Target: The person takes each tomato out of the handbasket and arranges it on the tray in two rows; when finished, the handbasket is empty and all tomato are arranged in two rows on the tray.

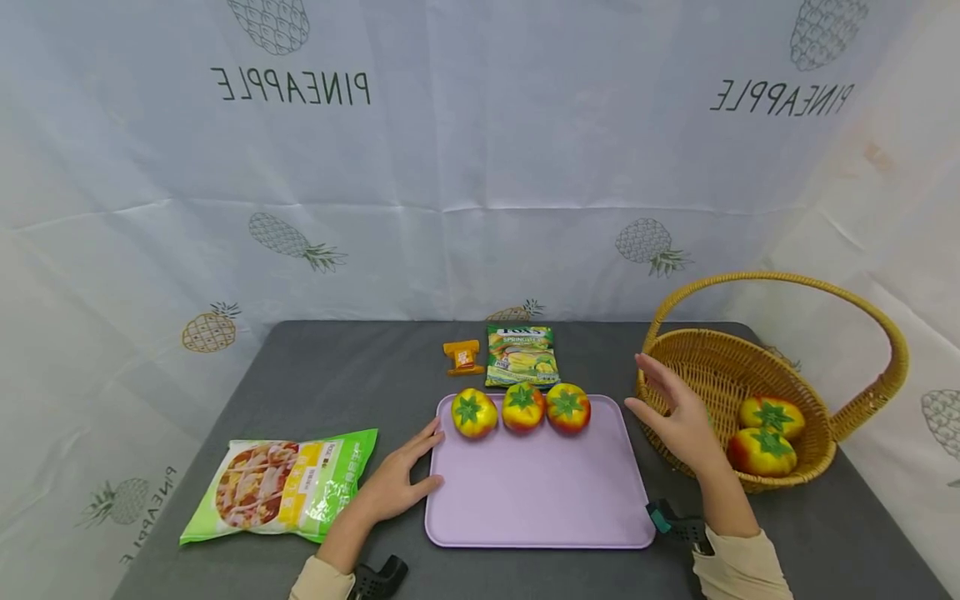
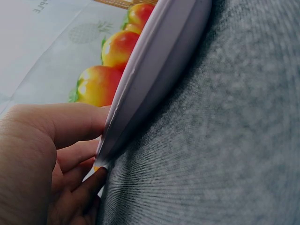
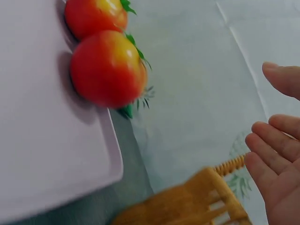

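Note:
A lilac tray (image 1: 540, 492) lies on the dark table, with three yellow-red toy persimmons (image 1: 567, 409) in a row along its far edge. My left hand (image 1: 395, 483) rests at the tray's left rim, thumb and fingertips touching it, as the left wrist view also shows at the rim (image 2: 124, 98). My right hand (image 1: 678, 417) is raised, holding nothing, fingers extended and thumb apart, beside the left side of a wicker basket (image 1: 693, 354). Two more persimmons (image 1: 761, 452) sit inside the basket. In the right wrist view, the right hand (image 3: 281, 154) is apart from the tray's persimmons (image 3: 110, 70).
Behind the tray lie a green candy bag (image 1: 521, 358) and a small orange packet (image 1: 463, 358). A green and white food bag (image 1: 281, 486) is left of my left hand. The basket's tall handle (image 1: 780, 277) arches at the right. A pineapple-print cloth (image 1: 480, 167) hangs behind the table.

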Available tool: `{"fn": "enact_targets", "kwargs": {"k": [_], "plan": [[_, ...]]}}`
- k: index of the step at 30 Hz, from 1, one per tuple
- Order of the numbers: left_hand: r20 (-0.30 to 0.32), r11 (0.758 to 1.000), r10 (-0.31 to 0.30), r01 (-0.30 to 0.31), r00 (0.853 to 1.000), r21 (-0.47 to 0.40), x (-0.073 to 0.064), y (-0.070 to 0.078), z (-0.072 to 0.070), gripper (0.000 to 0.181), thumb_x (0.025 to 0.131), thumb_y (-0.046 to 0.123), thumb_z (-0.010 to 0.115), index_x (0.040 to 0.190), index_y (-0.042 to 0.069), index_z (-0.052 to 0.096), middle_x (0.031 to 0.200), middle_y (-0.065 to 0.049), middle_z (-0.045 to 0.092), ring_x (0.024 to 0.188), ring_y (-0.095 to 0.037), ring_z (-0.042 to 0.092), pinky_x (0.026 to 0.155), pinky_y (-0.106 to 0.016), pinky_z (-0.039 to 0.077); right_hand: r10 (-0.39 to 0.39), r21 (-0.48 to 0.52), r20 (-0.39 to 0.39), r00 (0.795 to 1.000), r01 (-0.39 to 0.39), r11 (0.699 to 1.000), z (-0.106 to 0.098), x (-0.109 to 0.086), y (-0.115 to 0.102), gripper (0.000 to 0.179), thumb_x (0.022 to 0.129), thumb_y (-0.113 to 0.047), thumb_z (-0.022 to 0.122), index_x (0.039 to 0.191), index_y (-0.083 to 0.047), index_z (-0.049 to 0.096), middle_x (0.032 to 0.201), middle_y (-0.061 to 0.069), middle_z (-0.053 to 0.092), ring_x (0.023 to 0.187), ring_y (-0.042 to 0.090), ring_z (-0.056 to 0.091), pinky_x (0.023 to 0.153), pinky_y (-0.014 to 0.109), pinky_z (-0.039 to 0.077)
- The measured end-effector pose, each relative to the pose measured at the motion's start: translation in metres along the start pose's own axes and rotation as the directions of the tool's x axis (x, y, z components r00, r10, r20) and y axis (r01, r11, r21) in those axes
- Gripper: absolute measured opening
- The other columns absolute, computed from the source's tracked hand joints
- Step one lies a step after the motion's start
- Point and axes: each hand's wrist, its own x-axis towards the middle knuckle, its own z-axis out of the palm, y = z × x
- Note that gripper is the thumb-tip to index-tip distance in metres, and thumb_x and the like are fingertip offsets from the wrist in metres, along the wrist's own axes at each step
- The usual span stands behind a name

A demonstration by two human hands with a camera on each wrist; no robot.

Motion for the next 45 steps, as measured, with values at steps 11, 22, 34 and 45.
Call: {"fn": "enact_targets", "kwargs": {"k": [11,22,34,45], "plan": [[0.007,1.000,-0.019,0.019,1.000,-0.001,0.000,0.001,0.000,0.063,0.088,0.032,0.064,0.142,0.009,0.044,0.155,-0.005,0.029,0.139,-0.027,0.034,0.107,-0.054,0.034,0.102,-0.123,0.018,0.995,-0.099,0.987,-0.063,-0.022,0.012,0.069,0.088,-0.010,0.066,0.147,-0.006,0.032,0.145,0.027,0.038,0.121,-0.023,0.029,0.094,-0.006,0.023],[0.015,0.999,-0.032,0.032,0.999,-0.011,0.001,0.001,-0.001,0.063,0.088,0.033,0.064,0.143,0.009,0.044,0.155,-0.004,0.029,0.139,-0.026,0.033,0.108,-0.053,0.033,0.160,-0.265,0.093,0.983,-0.130,0.955,-0.133,-0.030,0.029,0.072,0.090,-0.014,0.064,0.150,-0.008,0.025,0.147,-0.014,0.031,0.109,-0.030,0.025,0.084,-0.008,0.023],[0.028,0.999,-0.048,0.048,0.998,-0.015,0.001,0.001,-0.002,0.063,0.088,0.034,0.063,0.143,0.010,0.043,0.156,-0.003,0.027,0.140,-0.027,0.032,0.109,-0.053,0.031,0.341,-0.409,0.306,0.889,-0.201,0.890,-0.175,-0.003,0.049,0.072,0.093,-0.026,0.060,0.147,0.006,0.023,0.143,0.036,0.031,0.122,0.055,0.035,0.076,0.007,0.039],[0.026,0.999,-0.033,0.034,0.999,-0.010,0.000,0.000,-0.001,0.064,0.089,0.035,0.062,0.143,0.010,0.042,0.156,-0.004,0.027,0.140,-0.027,0.033,0.108,-0.054,0.032,0.305,-0.421,0.526,0.794,-0.069,0.905,-0.183,0.023,0.063,0.058,0.090,-0.020,0.063,0.135,0.010,0.041,0.130,0.035,0.048,0.099,-0.029,0.031,0.074,0.014,0.047]]}}
